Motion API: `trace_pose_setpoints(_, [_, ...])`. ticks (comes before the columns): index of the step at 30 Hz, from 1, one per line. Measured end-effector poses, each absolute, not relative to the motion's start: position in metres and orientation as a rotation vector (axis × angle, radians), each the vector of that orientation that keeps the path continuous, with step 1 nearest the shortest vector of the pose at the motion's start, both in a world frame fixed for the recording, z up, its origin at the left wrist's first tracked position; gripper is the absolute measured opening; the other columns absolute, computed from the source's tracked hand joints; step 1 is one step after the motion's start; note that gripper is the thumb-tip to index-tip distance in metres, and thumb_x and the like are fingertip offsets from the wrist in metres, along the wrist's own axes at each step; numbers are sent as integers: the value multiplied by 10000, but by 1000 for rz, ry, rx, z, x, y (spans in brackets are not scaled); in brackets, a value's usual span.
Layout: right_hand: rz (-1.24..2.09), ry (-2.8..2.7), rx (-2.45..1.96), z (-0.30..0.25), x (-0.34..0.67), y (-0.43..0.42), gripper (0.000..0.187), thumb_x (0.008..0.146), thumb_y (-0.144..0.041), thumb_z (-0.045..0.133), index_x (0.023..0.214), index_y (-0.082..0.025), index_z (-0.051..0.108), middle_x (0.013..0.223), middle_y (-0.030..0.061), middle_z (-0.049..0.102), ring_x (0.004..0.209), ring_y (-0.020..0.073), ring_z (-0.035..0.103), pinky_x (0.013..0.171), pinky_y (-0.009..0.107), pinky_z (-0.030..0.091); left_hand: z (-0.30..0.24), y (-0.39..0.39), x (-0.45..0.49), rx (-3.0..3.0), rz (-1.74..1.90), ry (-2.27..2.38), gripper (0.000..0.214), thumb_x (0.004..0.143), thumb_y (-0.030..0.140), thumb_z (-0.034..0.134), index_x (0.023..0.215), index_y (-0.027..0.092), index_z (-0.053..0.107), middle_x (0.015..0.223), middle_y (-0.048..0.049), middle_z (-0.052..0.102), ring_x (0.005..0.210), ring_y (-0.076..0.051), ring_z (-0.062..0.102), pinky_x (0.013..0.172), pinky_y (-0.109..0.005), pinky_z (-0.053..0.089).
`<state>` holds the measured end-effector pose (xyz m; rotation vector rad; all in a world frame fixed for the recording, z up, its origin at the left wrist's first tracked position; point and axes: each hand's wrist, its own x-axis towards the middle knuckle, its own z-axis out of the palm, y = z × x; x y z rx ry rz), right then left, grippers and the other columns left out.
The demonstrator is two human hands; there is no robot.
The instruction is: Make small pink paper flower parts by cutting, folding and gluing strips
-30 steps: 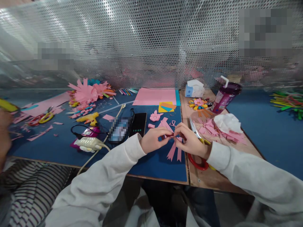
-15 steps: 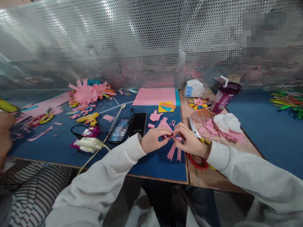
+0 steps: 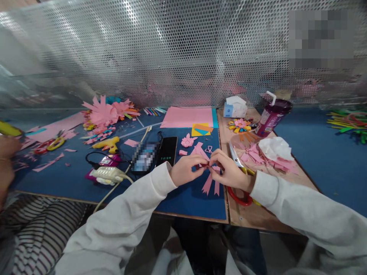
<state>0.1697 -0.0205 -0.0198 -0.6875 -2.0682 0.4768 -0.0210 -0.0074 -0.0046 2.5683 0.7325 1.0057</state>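
My left hand (image 3: 186,169) and my right hand (image 3: 229,170) meet over the blue mat (image 3: 183,198), fingertips pinched together on a small pink paper piece (image 3: 209,166). Cut pink paper strips (image 3: 210,185) hang down and lie flat just below the pinch. More pink strips (image 3: 200,149) and a small pink paper flower (image 3: 187,141) lie just beyond my hands. Red-handled scissors (image 3: 239,196) lie under my right wrist on the wooden board (image 3: 258,214).
A phone (image 3: 168,150), yellow glue gun (image 3: 107,144), white charger with cable (image 3: 107,173) and big paper flowers (image 3: 106,111) sit left. Pink sheet (image 3: 189,116), tissue box (image 3: 235,107), purple cup (image 3: 272,117), crumpled tissue (image 3: 275,148) lie behind. Another person's hand (image 3: 5,160) works at far left.
Almost nothing differs; my fingers shift slightly on the pink paper piece while both hands stay in place.
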Motion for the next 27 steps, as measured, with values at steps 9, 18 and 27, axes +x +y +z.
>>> trace_pose_setpoints(9, [479, -2067, -685, -19, 169, -21, 191, 732, -63, 526, 838, -211, 467, 834, 20, 464, 717, 124, 493, 568, 240, 427, -3, -8, -21, 2585, 1002, 740, 135, 779, 106, 561, 872, 143, 651, 849, -54, 709, 792, -141, 661, 739, -240, 540])
trace_pose_setpoints(18, [396, -2075, -759, -18, 170, -22, 216, 737, -117, 561, 902, -221, 468, 880, 34, 464, 737, 139, 506, 579, 262, 446, -4, -8, -21, 2564, 1009, 741, 156, 777, 95, 564, 892, 151, 652, 861, -49, 711, 802, -137, 666, 748, -240, 545])
trace_pose_setpoints(27, [-256, -2044, -855, -19, 169, -22, 176, 744, -179, 603, 887, -205, 504, 910, 64, 533, 890, 231, 531, 784, 416, 380, -5, -6, -22, 2594, 1103, 829, 176, 803, 105, 556, 943, 160, 647, 908, -49, 708, 840, -137, 668, 765, -249, 554])
